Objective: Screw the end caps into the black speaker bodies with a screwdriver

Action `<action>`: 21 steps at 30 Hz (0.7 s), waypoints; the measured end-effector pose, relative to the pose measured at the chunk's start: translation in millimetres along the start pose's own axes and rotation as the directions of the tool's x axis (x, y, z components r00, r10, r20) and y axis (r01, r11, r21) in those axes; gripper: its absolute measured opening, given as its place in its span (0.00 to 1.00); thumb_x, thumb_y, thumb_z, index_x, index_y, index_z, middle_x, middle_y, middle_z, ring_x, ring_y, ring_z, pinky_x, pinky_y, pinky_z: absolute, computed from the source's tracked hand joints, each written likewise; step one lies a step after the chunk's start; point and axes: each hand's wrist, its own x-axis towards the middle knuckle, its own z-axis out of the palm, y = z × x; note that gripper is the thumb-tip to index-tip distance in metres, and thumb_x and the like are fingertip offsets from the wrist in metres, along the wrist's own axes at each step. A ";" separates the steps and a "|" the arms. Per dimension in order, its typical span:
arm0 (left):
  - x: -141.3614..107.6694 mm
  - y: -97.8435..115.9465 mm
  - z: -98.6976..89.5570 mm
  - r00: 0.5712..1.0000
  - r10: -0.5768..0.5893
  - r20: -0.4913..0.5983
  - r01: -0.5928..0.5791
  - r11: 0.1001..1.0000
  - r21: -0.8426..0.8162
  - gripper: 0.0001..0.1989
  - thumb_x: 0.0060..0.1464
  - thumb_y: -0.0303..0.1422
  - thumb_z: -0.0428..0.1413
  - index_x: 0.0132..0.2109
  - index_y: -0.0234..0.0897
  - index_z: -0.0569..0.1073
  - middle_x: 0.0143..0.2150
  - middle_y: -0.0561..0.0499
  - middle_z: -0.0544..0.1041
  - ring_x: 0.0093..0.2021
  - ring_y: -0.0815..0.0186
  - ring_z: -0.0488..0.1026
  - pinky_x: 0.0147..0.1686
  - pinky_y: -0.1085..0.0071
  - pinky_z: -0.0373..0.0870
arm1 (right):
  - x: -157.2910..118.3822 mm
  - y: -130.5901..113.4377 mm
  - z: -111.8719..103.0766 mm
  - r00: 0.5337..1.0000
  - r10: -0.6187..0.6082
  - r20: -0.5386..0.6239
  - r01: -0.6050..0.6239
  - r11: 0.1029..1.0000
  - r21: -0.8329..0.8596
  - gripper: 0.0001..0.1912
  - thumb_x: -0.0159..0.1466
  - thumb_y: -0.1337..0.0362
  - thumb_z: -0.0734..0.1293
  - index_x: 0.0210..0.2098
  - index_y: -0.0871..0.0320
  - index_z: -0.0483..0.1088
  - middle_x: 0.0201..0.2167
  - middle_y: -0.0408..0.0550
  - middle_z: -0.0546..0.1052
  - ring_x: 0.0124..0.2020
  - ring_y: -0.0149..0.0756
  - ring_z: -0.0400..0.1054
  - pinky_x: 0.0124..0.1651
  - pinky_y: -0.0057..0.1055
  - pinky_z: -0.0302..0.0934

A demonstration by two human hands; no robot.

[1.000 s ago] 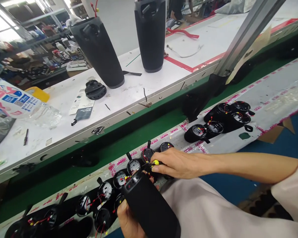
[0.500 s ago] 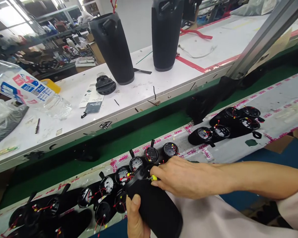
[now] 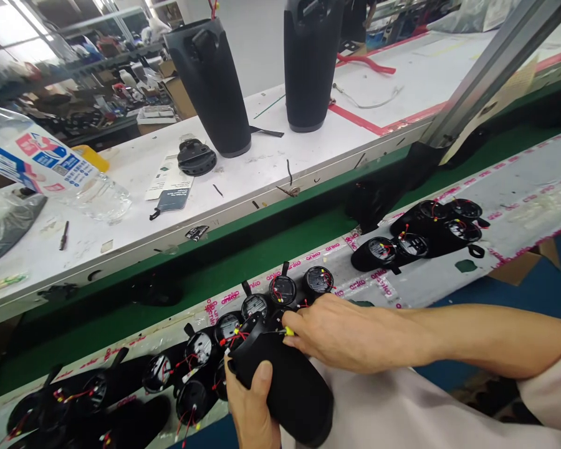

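My left hand [image 3: 255,402] is wrapped round the side of a black, cloth-covered cylindrical speaker shell [image 3: 294,390], thumb on top. The shell lies tilted, its open end up and to the left, with red wires at that end. My right hand [image 3: 330,330] is closed on a small yellow-handled screwdriver [image 3: 288,331]. Its thin metal shaft points left at the shell's rim; the exact contact at the tip is too small to tell. Behind the hands, more black speaker shells [image 3: 283,290] stand on the lower bench with wires showing in their open ends.
Farther right is another group of shells [image 3: 414,244] on the taped lower bench [image 3: 509,206]. The white upper shelf [image 3: 243,181] bears two tall black speakers [image 3: 311,68], a round black cap [image 3: 196,157], a tag card [image 3: 171,199] and a plastic bottle [image 3: 60,165]. A metal post [image 3: 500,68] slants at right.
The held shell has turned a little and shifted slightly left, with my left hand moving along. The screwdriver stays near its rim. The whole view has shifted slightly.
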 end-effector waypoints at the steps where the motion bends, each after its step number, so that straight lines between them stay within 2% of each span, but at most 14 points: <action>1: 0.5 -0.3 -1.5 1.000 0.022 0.001 -0.022 0.999 0.037 0.45 0.44 0.47 0.79 0.67 0.43 0.74 0.46 0.46 0.88 0.43 0.51 0.87 0.43 0.60 0.86 | -0.6 -1.4 1.1 1.000 0.007 -0.002 -0.007 1.000 0.004 0.14 0.84 0.57 0.60 0.48 0.59 0.71 0.29 0.46 0.79 0.22 0.35 0.67 0.26 0.37 0.39; 5: 2.0 -6.6 -10.7 0.996 0.087 -0.021 -0.084 0.991 0.106 0.44 0.46 0.47 0.78 0.67 0.47 0.73 0.46 0.48 0.86 0.41 0.53 0.86 0.40 0.61 0.86 | -2.2 -8.7 8.9 0.997 0.010 -0.073 -0.013 0.999 -0.037 0.14 0.83 0.57 0.60 0.47 0.59 0.71 0.27 0.45 0.78 0.22 0.37 0.67 0.26 0.38 0.39; 9: 2.5 -10.8 -17.8 0.995 0.086 -0.041 -0.081 0.990 0.116 0.45 0.45 0.46 0.79 0.68 0.49 0.74 0.49 0.47 0.86 0.44 0.50 0.85 0.47 0.54 0.85 | -1.1 -10.1 13.4 0.988 -0.057 -0.143 0.045 0.995 -0.087 0.13 0.83 0.58 0.61 0.47 0.60 0.71 0.29 0.47 0.79 0.23 0.37 0.69 0.25 0.39 0.38; 12: 4.4 -12.4 -22.1 0.994 0.086 -0.062 -0.076 0.985 0.153 0.45 0.44 0.46 0.79 0.67 0.50 0.73 0.49 0.48 0.85 0.46 0.49 0.85 0.48 0.53 0.85 | 1.5 -6.6 12.1 0.989 -0.088 -0.117 0.081 0.995 -0.065 0.13 0.83 0.58 0.62 0.47 0.61 0.72 0.29 0.48 0.79 0.24 0.38 0.70 0.25 0.38 0.38; 16: 7.6 -16.0 -24.6 0.995 0.078 -0.065 -0.066 0.984 0.166 0.44 0.45 0.47 0.79 0.67 0.51 0.73 0.46 0.49 0.85 0.43 0.51 0.85 0.39 0.60 0.85 | 7.4 -3.0 11.4 0.994 -0.090 -0.068 0.088 0.996 -0.028 0.13 0.82 0.59 0.62 0.48 0.62 0.72 0.30 0.48 0.80 0.26 0.38 0.71 0.26 0.38 0.40; 19: 9.8 -19.6 -27.2 1.000 0.016 -0.020 -0.016 0.999 0.034 0.41 0.51 0.44 0.77 0.70 0.52 0.72 0.46 0.51 0.87 0.42 0.53 0.86 0.42 0.61 0.86 | 9.8 -2.5 11.2 0.997 -0.067 -0.048 0.069 0.997 0.040 0.13 0.83 0.58 0.62 0.48 0.61 0.72 0.32 0.48 0.80 0.26 0.37 0.70 0.27 0.37 0.42; 21: 11.2 -22.4 -31.6 0.987 -0.110 0.113 0.128 0.978 -0.163 0.34 0.59 0.45 0.72 0.69 0.54 0.75 0.49 0.51 0.89 0.47 0.52 0.88 0.49 0.58 0.86 | 7.3 -2.2 8.7 0.998 -0.032 -0.052 0.039 0.990 0.138 0.14 0.83 0.55 0.62 0.46 0.58 0.72 0.31 0.45 0.79 0.25 0.36 0.68 0.28 0.36 0.43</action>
